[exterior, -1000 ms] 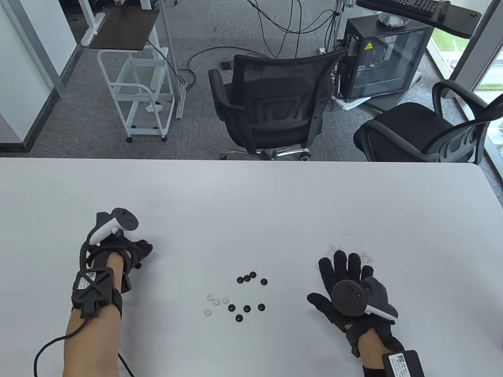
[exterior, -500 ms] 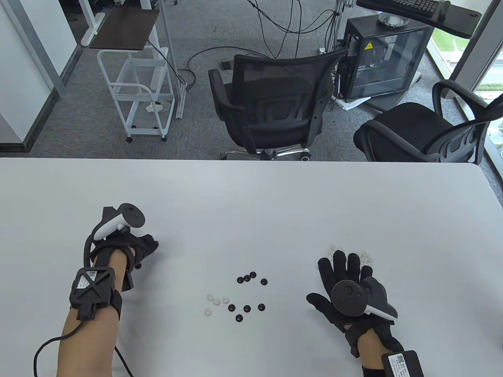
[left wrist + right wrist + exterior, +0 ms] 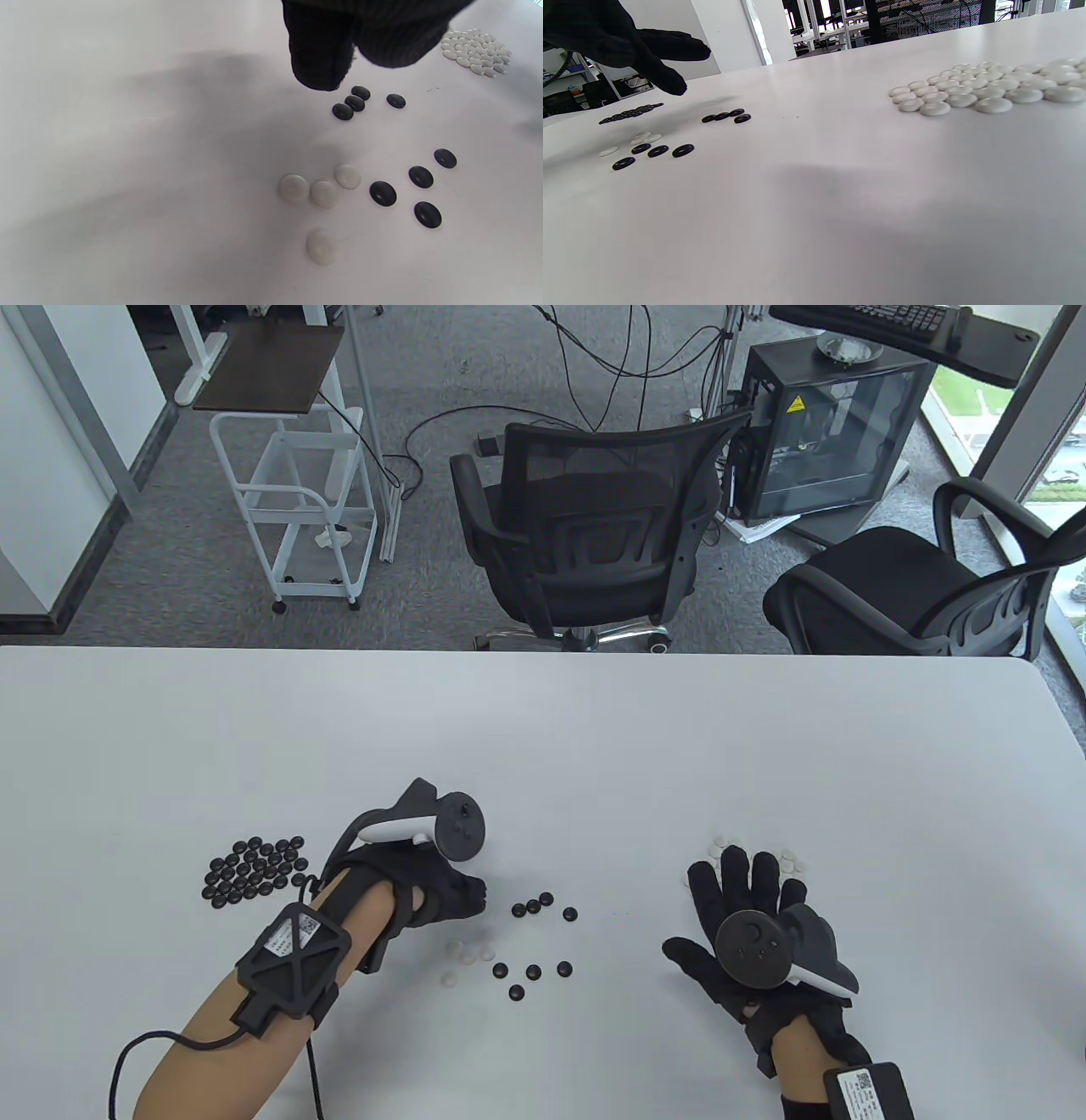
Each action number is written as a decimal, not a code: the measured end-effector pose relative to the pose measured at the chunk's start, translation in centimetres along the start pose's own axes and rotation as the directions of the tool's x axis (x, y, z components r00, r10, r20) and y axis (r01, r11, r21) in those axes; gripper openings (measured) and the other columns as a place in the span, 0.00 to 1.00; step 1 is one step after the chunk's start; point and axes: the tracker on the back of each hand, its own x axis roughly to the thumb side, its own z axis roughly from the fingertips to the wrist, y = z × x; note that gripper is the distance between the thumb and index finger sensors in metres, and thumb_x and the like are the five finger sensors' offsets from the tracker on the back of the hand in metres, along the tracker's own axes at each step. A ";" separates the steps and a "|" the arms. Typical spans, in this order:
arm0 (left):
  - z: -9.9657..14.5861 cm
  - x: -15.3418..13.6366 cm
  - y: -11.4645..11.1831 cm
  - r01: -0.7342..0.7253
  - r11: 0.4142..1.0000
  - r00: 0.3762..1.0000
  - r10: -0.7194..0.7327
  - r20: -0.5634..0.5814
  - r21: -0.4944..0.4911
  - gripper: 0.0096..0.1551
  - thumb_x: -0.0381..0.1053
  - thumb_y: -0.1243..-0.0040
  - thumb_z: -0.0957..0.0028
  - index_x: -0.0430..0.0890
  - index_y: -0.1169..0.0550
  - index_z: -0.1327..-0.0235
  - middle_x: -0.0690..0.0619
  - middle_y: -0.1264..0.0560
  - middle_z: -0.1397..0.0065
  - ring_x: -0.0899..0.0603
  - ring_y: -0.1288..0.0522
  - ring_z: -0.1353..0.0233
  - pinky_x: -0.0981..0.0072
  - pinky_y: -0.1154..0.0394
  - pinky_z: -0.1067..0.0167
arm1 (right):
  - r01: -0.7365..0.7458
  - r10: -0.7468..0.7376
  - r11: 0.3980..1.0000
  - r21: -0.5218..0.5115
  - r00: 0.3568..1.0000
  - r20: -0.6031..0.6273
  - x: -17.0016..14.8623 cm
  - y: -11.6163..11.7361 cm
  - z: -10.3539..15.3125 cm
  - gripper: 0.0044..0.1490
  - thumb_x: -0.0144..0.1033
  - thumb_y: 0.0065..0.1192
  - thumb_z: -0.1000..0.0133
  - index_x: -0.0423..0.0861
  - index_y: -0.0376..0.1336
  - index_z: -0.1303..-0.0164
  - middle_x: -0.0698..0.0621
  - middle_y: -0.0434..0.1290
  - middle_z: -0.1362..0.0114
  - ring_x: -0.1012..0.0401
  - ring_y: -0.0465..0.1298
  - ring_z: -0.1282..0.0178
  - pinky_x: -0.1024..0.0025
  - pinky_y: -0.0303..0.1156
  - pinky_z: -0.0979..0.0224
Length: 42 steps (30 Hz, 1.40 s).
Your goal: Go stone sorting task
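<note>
Loose black stones (image 3: 533, 971) and a few white stones (image 3: 467, 955) lie mixed at the table's middle. A sorted pile of black stones (image 3: 254, 869) lies at the left. A white pile (image 3: 793, 861) at the right is partly hidden under my right hand (image 3: 721, 899), which lies flat with fingers spread. My left hand (image 3: 475, 895) hovers just left of three black stones (image 3: 532, 906), holding nothing. In the left wrist view its fingertips (image 3: 322, 63) hang above those black stones (image 3: 355, 103), with the white stones (image 3: 324, 194) nearer. The right wrist view shows the white pile (image 3: 975, 89) and my left hand (image 3: 649, 55).
The white table (image 3: 594, 746) ends at a far edge with office chairs (image 3: 585, 534) behind it. My left arm's cable (image 3: 127, 1060) trails at the front left.
My left hand has moved right from the left side to the loose stones at the middle, uncovering the black pile. My right hand has not moved.
</note>
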 end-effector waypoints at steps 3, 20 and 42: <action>-1.0 1.2 -0.4 0.017 1.000 1.000 -0.017 0.023 -0.004 0.35 0.64 0.57 0.41 0.59 0.32 0.18 0.36 0.70 0.16 0.23 0.76 0.24 0.15 0.71 0.41 | 0.000 0.000 1.000 -0.001 1.000 0.005 0.0 0.0 0.0 0.58 0.53 0.41 0.35 0.24 0.31 0.15 0.14 0.24 0.23 0.20 0.22 0.33 0.14 0.24 0.42; -2.0 -1.1 -2.0 0.079 0.996 0.991 -0.084 -0.102 -0.047 0.36 0.63 0.58 0.41 0.62 0.38 0.17 0.37 0.74 0.18 0.25 0.80 0.26 0.15 0.73 0.41 | 0.007 -0.007 1.000 0.011 1.000 -0.003 -0.3 0.0 0.2 0.58 0.53 0.41 0.35 0.23 0.31 0.15 0.14 0.24 0.23 0.20 0.22 0.32 0.14 0.24 0.42; 4.7 -18.9 -3.8 -0.333 0.939 0.784 0.324 -0.530 0.083 0.36 0.64 0.58 0.42 0.60 0.34 0.17 0.39 0.76 0.18 0.25 0.82 0.26 0.16 0.76 0.42 | 0.015 -0.015 1.000 0.023 1.000 -0.006 -0.2 0.2 0.0 0.58 0.53 0.41 0.35 0.24 0.31 0.15 0.13 0.24 0.23 0.20 0.22 0.33 0.14 0.24 0.42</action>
